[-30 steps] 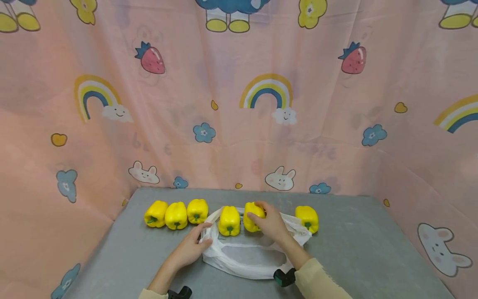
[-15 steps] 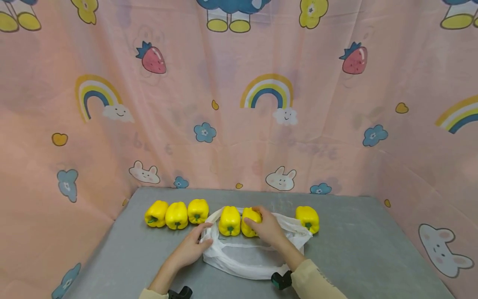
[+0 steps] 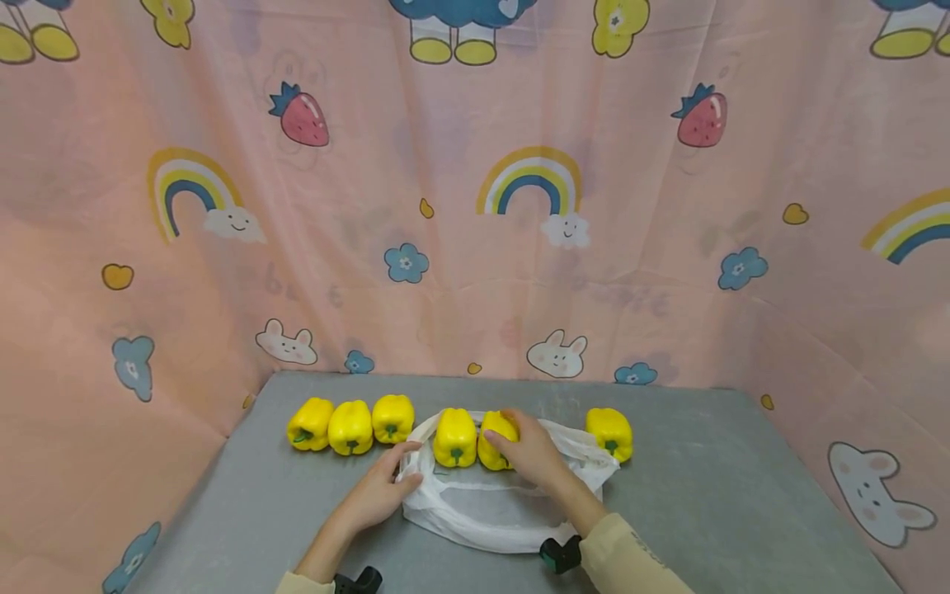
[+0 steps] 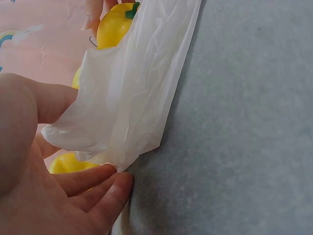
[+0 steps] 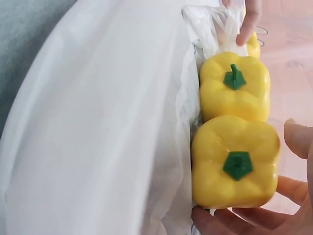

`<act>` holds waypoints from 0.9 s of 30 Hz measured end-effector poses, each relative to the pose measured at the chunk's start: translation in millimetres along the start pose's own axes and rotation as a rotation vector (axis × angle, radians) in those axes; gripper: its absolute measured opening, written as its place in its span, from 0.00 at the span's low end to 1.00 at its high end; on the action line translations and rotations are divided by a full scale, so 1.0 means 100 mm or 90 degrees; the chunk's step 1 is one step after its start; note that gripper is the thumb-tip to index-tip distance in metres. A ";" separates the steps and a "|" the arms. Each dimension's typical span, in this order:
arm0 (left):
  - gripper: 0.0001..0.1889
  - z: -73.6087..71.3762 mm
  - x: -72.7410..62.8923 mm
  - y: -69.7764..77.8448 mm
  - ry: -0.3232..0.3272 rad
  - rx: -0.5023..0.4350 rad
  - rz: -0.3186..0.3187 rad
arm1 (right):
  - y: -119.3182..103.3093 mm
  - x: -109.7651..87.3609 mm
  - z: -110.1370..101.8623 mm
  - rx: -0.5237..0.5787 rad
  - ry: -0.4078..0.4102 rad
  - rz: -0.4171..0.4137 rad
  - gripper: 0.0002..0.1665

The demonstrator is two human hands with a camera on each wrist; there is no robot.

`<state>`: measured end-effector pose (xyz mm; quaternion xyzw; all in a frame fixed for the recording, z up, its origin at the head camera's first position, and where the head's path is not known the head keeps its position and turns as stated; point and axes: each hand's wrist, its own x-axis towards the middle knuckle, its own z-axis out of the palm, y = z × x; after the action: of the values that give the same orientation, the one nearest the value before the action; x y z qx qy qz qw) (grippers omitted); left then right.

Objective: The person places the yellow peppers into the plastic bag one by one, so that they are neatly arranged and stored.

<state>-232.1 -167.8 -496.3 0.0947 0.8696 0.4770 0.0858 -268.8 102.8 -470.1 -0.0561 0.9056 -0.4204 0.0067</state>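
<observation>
A white plastic bag (image 3: 482, 532) lies on the table with its mouth spread. My left hand (image 3: 380, 488) holds the bag's left edge; in the left wrist view, the bag's corner sits between thumb and fingers (image 4: 105, 203). At the mouth, two yellow bell peppers stand side by side: the left pepper (image 3: 455, 439) and the right pepper (image 3: 496, 441). My right hand (image 3: 533, 452) curls round the right pepper. In the right wrist view, fingers (image 5: 254, 218) touch this pepper (image 5: 210, 181) from below, while the thumb tip looks slightly apart from it.
Left of the bag, three yellow bell peppers sit close together, the middle pepper (image 3: 350, 429) among them. One more pepper (image 3: 609, 435) stands by the bag's right edge. The grey table (image 3: 712, 495) ends at a pink patterned curtain (image 3: 460, 313) behind.
Over the last second my right hand has lowered the right pepper slightly and moved it left, against its neighbour. It has stayed still since half a second ago. My left hand has not moved.
</observation>
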 end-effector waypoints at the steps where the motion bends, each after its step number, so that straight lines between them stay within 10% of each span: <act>1: 0.25 0.00 0.00 0.00 0.000 0.000 0.000 | -0.01 -0.01 -0.02 -0.004 -0.001 -0.001 0.37; 27: 0.25 0.00 0.00 0.00 -0.001 0.004 0.005 | 0.10 -0.19 -0.97 -0.054 0.092 -0.101 0.30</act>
<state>-232.1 -167.7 -496.1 0.0986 0.8706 0.4746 0.0842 -256.3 185.1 -415.1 -0.0973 0.9135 -0.3836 -0.0941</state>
